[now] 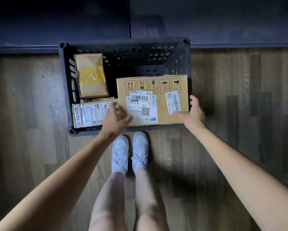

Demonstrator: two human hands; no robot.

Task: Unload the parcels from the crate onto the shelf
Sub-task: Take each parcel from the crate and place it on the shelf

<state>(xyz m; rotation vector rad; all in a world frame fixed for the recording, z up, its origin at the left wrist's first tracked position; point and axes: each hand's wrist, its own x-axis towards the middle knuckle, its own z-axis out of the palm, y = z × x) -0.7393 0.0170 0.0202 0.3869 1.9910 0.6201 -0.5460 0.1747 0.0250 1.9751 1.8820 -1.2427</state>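
Observation:
A black slatted crate stands on the floor in front of my feet. A large cardboard parcel with shipping labels and handling symbols lies across its right half. My left hand is spread at the parcel's left edge, thumb over its near corner. My right hand is spread at the right edge, thumb on top. Neither hand has closed on it. A small parcel with yellow tape lies at the crate's back left. A flat labelled parcel lies at the front left.
A dark low surface runs across the top of the view behind the crate. Wooden plank floor lies on both sides. My white shoes stand right at the crate's near rim.

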